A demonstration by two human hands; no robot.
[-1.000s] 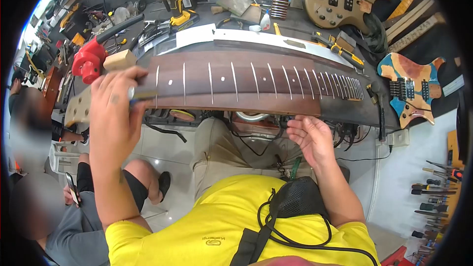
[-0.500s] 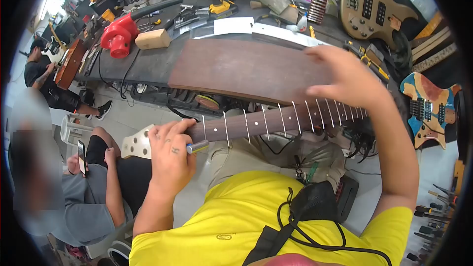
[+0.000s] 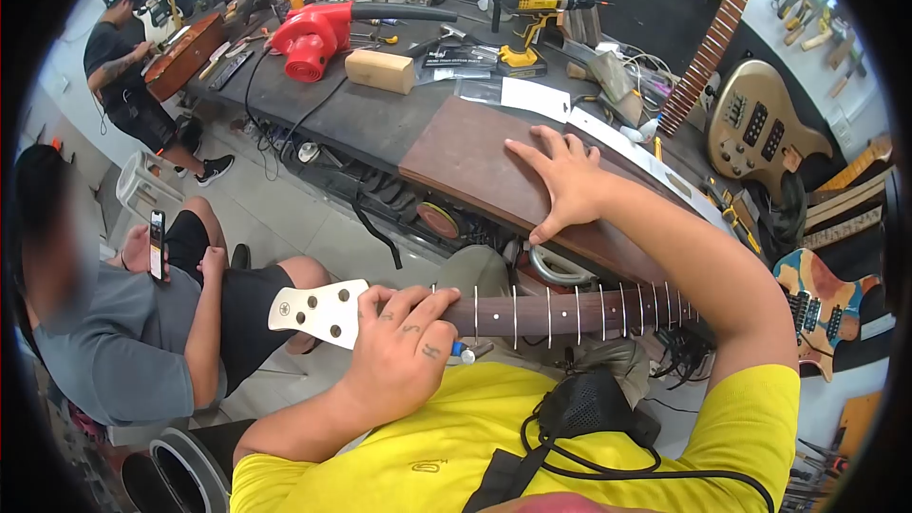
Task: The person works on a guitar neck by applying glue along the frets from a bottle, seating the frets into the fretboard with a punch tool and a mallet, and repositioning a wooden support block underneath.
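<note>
My left hand (image 3: 404, 347) is closed around a guitar neck (image 3: 556, 315) just beside its cream headstock (image 3: 313, 312). Fret wires cross the dark fretboard and stick out past its edges. A blue tool with a silver end (image 3: 463, 351) pokes out below the left fingers; the rest of it is hidden in the hand. My right hand (image 3: 570, 185) rests with fingers spread on a flat brown board (image 3: 465, 147) at the bench edge. The right forearm passes over the far part of the board and covers the neck's right end.
On the bench (image 3: 370, 123) are a red blower (image 3: 312, 43), a wooden block (image 3: 380, 71) and a yellow drill (image 3: 527, 19). A gold guitar body (image 3: 768, 123) and a multicoloured guitar (image 3: 822, 299) stand at right. A seated person (image 3: 142, 342) holds a phone; another person (image 3: 123, 66) stands farther back.
My right hand has moved left from the board's right end, down to its middle, fingers spreading. The neck, with my left hand on it, sits lower and farther right in view. The camera has turned.
</note>
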